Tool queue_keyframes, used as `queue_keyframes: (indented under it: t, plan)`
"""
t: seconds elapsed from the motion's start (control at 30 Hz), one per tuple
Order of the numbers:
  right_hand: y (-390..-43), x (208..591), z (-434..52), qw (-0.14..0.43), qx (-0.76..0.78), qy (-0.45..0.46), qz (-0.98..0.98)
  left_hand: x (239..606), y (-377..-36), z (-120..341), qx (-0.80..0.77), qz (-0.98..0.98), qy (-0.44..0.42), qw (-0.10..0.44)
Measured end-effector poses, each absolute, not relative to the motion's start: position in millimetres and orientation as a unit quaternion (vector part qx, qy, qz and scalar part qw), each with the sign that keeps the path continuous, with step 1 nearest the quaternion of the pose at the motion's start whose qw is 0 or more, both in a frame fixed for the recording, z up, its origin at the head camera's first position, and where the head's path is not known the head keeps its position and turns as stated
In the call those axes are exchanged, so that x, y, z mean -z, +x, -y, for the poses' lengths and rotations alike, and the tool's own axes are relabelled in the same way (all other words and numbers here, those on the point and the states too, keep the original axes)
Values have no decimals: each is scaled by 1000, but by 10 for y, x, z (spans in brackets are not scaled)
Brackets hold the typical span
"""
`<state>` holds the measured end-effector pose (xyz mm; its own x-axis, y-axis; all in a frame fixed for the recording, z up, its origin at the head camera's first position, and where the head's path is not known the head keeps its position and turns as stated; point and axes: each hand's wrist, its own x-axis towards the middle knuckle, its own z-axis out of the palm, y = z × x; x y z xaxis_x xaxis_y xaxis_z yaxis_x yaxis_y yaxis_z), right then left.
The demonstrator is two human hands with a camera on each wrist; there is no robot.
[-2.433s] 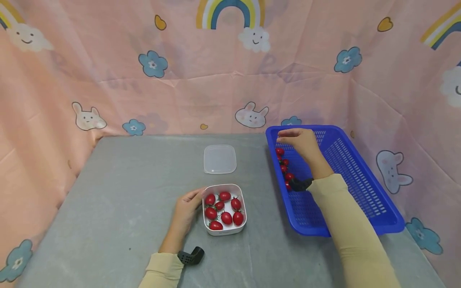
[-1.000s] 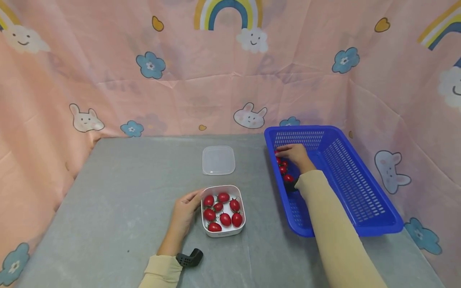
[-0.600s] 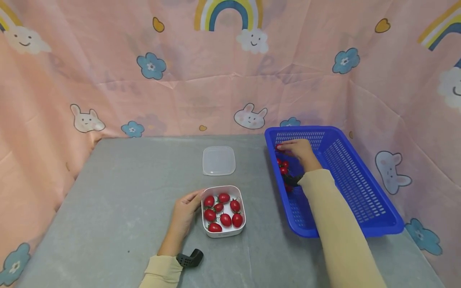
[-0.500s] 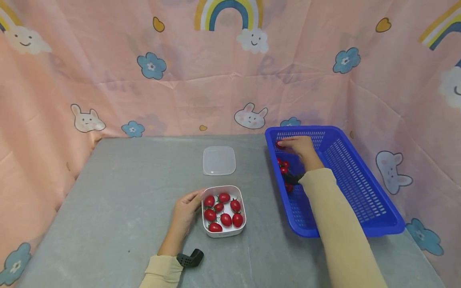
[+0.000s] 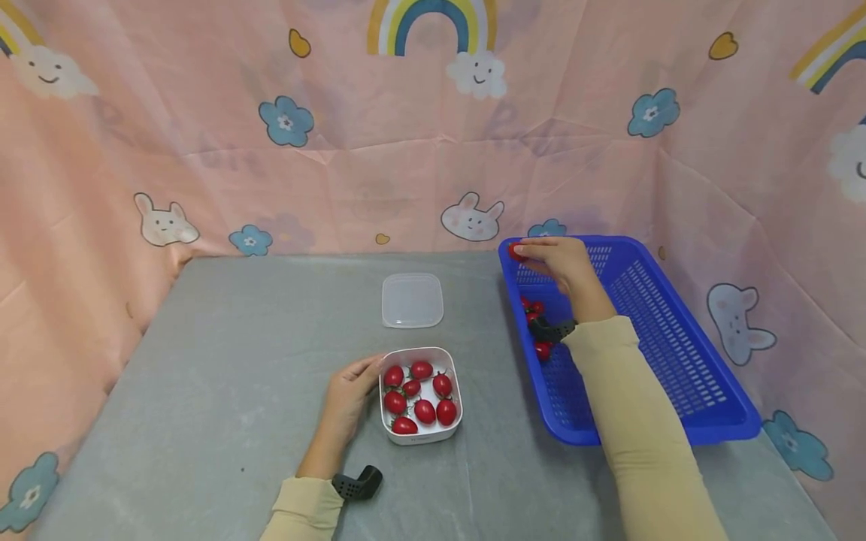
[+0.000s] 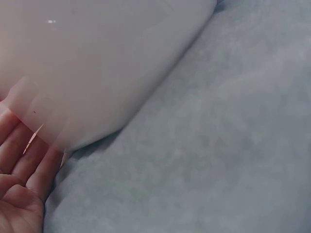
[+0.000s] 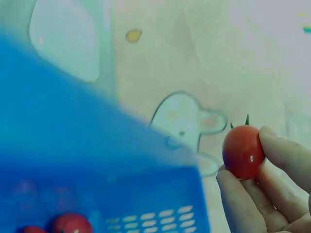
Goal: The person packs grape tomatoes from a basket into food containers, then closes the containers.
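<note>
My right hand (image 5: 558, 263) pinches a red cherry tomato (image 7: 244, 151) with small green sepals between thumb and fingers, at the far left corner of the blue basket (image 5: 676, 338). In the right wrist view the tomato is held up beside the basket's rim. My left hand (image 5: 350, 387) rests its fingers against the left side of a small white square box (image 5: 422, 438). The left wrist view shows relaxed fingers (image 6: 41, 170) touching the box's smooth wall. Several cherry tomatoes (image 5: 425, 411) lie inside the box, green stems on some.
More cherry tomatoes (image 5: 543, 351) lie along the basket's left side, partly hidden by the right wrist's black camera (image 5: 551, 330). A translucent square lid (image 5: 413, 300) lies flat behind the box on the grey tabletop (image 5: 271, 338). A pink printed curtain (image 5: 338, 173) surrounds the table.
My right hand reached down into the basket, took a cherry tomato, and has lifted it up to the basket's far left rim. My left hand and the box have stayed in place.
</note>
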<state>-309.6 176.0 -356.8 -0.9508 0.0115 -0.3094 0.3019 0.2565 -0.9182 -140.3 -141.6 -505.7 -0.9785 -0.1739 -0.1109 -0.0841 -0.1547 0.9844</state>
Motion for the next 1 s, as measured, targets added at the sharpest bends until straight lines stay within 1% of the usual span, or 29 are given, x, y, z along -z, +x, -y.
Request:
queue_keyframes:
  t: [0.2, 0.57, 0.67, 0.87, 1.0]
  plan:
    - [-2948, 3430, -1631, 119, 595, 57, -793, 5063, -1408, 1403, 756, 646, 102, 28]
    - [-2622, 3286, -1398, 111, 602, -28, -790, 5069, -1435, 1408, 755, 647, 105, 21]
    - [-2519, 3288, -1342, 116, 599, -42, -791, 5067, -1435, 1413, 754, 648, 105, 22]
    - [-2306, 3387, -1200, 146, 572, -53, -805, 5056, -1427, 1424, 750, 652, 110, 17]
    - [-2149, 3457, -1114, 153, 563, -69, -809, 5060, -1422, 1420, 749, 653, 111, 14]
